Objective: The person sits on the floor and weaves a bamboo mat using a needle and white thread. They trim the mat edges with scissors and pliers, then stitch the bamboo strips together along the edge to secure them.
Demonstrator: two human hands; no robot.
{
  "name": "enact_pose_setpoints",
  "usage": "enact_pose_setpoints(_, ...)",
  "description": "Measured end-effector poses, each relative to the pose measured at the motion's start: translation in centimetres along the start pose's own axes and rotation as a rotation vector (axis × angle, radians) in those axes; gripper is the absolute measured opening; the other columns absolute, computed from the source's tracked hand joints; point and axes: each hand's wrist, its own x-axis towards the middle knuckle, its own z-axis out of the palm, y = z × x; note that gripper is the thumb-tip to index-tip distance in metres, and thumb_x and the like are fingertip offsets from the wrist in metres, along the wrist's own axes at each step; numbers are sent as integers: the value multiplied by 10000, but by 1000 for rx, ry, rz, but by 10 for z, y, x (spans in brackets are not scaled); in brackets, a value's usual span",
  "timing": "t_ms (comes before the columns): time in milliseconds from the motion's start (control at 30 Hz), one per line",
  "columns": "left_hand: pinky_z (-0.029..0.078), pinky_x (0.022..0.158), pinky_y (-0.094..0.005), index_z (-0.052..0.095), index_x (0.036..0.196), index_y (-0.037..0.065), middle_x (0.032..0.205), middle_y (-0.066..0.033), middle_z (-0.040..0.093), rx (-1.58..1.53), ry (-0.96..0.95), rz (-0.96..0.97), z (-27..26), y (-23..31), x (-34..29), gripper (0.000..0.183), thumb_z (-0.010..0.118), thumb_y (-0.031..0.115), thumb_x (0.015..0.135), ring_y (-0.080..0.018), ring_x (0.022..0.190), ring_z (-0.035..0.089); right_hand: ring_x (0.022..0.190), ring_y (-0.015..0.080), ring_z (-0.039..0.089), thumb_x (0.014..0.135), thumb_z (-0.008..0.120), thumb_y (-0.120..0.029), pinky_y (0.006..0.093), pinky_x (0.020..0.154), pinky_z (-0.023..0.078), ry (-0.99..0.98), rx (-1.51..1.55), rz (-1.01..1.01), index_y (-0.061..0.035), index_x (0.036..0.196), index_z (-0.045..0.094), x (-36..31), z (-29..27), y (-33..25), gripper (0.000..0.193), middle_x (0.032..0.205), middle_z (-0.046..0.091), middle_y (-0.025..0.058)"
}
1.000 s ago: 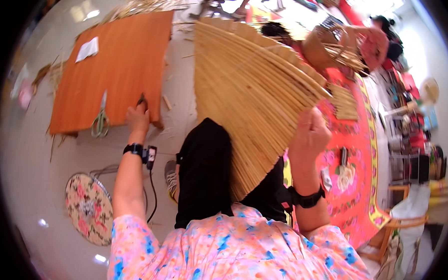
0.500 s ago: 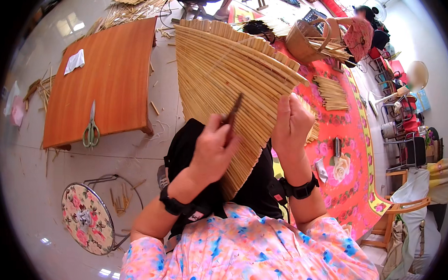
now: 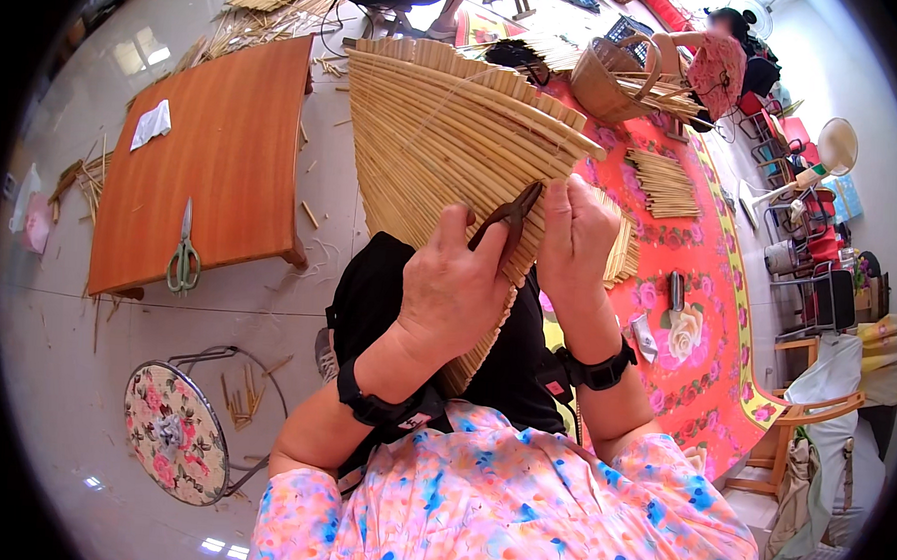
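A fan-shaped panel of tan reed-like sticks (image 3: pixel 425 129), laid side by side with thin thread lines across them, rests against my lap. My left hand (image 3: pixel 453 280) is closed around dark pliers (image 3: pixel 511 218), its fingers at the handles. The tips of the pliers point up and right, close to the fingers of my right hand (image 3: pixel 578 231). That hand is closed in a pinch by the panel's right edge; whatever it pinches is hidden or too fine to make out.
At left stands an orange-brown wooden table (image 3: pixel 214 150) with green-handled scissors (image 3: pixel 184 258) and a white cloth (image 3: pixel 152 125). A round floral stool (image 3: pixel 177 433) is nearer. A red floral mat (image 3: pixel 704 391) at right carries stick bundles (image 3: pixel 663 184) and a basket (image 3: pixel 607 82). Another person (image 3: pixel 713 66) sits beyond.
My left hand has moved right with the pliers, bringing their tips from over the panel to beside my right hand's fingers. The right hand and panel have shifted only slightly.
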Motion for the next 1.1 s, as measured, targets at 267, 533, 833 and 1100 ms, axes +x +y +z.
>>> enact_pose_setpoints(267,535,636,-413,555,1139,49,1008,-172,517,78,-27,-16,6,5,4,383,629,66,764,-354,794,626,554,406,543,985,455,-222,452,504,407,12,21,4,1,757,535,-2,2,0,329,608,531,205)
enact_pose_setpoints(533,510,570,-448,597,955,58,896,-180,496,-108,108,56,14,-9,3,257,609,30,700,-367,699,600,578,419,567,982,453,-217,472,517,428,56,-111,37,-9,791,544,-4,9,-6,296,624,551,216)
enact_pose_setpoints(833,409,498,-293,576,849,4,844,-73,462,-193,306,-21,-71,-46,-35,159,567,-99,728,-173,545,500,574,351,584,957,511,-254,426,548,451,11,-195,261,0,912,615,5,-3,12,278,694,598,212)
enact_pose_setpoints(1100,446,544,-294,573,929,-31,873,-84,495,-475,32,-14,-76,-34,-36,215,546,-102,728,-193,599,539,610,197,645,798,701,-35,279,566,503,154,129,-221,-28,1096,622,-3,-18,-59,309,985,674,113)
